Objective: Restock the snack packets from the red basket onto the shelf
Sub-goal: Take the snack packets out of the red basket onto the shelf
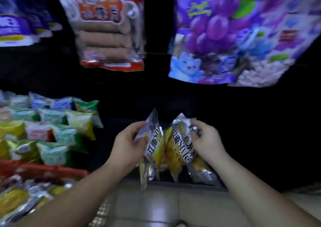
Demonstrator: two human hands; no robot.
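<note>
The left hand (129, 143) has its fingers curled around the upper edge of a silver-and-yellow snack packet (152, 145), thumb pressed on the printed front. The right hand (205, 140) is closed the same way on the crinkled top corner of a second silver-and-yellow packet (179, 148). The two packets lean toward each other and touch in the middle, and more foil of the same kind hangs below them; how many packets each hand grips cannot be told. Both are held up in front of a dark shelf opening (243, 131), above pale floor tiles (165, 207).

To the left, a shelf row of small green, yellow and white packets (55, 131) lies in stacked lines. Below it, at the lower left, the red basket (52, 171) shows its rim, with silver-and-yellow packets in the basket (19, 202) heaped behind the left forearm.

Overhead hang larger bags, all blurred: a red-and-white sausage pack (107, 32), a purple grape-printed bag (213, 35) with a blue cartoon cat, and blue-and-white bags (20, 23) at the far left.
</note>
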